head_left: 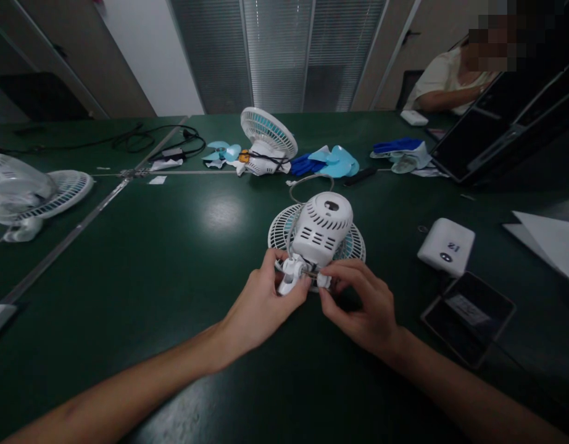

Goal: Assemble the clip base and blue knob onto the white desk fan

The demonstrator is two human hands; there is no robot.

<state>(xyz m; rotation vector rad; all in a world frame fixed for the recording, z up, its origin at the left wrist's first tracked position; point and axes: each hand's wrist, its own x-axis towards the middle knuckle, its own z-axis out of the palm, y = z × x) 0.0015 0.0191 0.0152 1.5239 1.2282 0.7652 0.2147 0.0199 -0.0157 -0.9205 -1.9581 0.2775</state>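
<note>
A white electric fan lies on the green table with its grille down and its vented motor housing up. My left hand is closed around the white clip bracket at the fan's near end, thumb and fingers pinching it. Just to the right, my right hand pinches a small white knob between thumb and fingertips. A thin metal shaft shows between the knob and the bracket. Behind the fan a grey cord loops over the table.
A second fan stands at the back, near blue fan blades and blue gloves. Another fan lies at left. To the right are a white power bank and a dark flat device. A person sits across the table.
</note>
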